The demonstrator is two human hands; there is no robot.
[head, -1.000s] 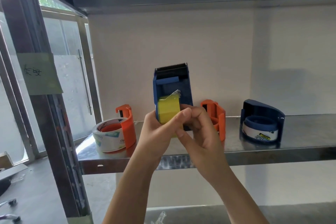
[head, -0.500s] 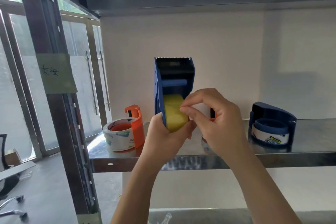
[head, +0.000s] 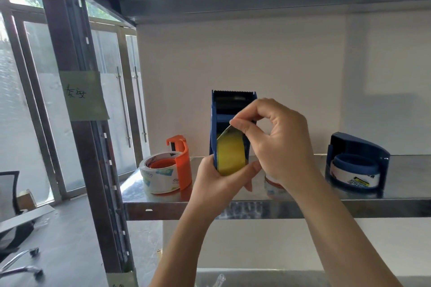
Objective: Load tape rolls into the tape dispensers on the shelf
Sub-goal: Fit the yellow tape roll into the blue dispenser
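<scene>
1. Fingers [head: 253, 169] of your left hand [head: 217, 184] curl round the dispenser [head: 233, 105], held upright before the shelf [head: 408, 182]; yellow roll [head: 231, 156] seated inside.
2. Your right hand [head: 279, 142] pinches the roll's loose end [head: 227, 131], peeled up.
3. Second dispenser [head: 359, 147], loaded, stands on shelf, right.

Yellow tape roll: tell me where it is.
Head view, centre: the yellow tape roll sits inside the blue dispenser gripped by the left hand, its loose end pinched by the right hand, right of the orange dispenser on the shelf.
</scene>
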